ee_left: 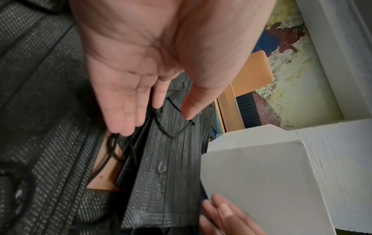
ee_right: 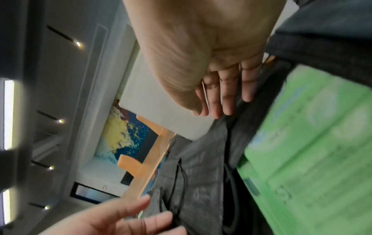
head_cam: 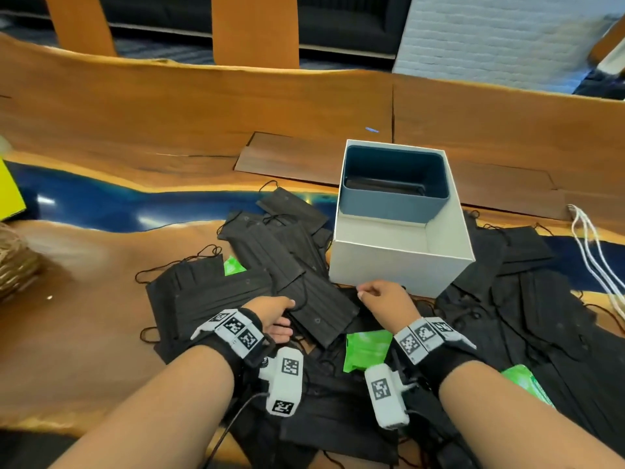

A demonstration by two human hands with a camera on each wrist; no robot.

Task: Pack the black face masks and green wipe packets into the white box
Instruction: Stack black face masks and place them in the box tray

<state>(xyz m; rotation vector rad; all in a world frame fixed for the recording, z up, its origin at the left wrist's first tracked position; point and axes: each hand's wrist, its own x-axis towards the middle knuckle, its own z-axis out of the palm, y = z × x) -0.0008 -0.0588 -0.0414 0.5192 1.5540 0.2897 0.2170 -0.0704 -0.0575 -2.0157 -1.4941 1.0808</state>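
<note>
Black face masks [head_cam: 257, 252] lie heaped on the table around the white box [head_cam: 399, 262], which holds a blue tray [head_cam: 392, 198]. My left hand [head_cam: 287, 316] reaches into the heap. Its thumb rests on the end of one mask stack [head_cam: 321, 309] and its straight fingers lie along the stack's edge [ee_left: 171, 159] by the ear loops. My right hand [head_cam: 363, 292] hovers at the box's near bottom edge with straight fingers [ee_right: 227, 101], holding nothing. Green wipe packets lie among the masks: one [head_cam: 365, 350] between my wrists, one [head_cam: 233, 265] at left, one [head_cam: 527, 384] at right.
A wicker basket [head_cam: 13, 262] and a yellow sheet [head_cam: 8, 191] sit at the far left. White cords [head_cam: 595, 262] trail at the right edge. The wooden table [head_cam: 203, 106] has a blue resin strip [head_cam: 101, 201], and chair backs [head_cam: 253, 28] stand beyond it.
</note>
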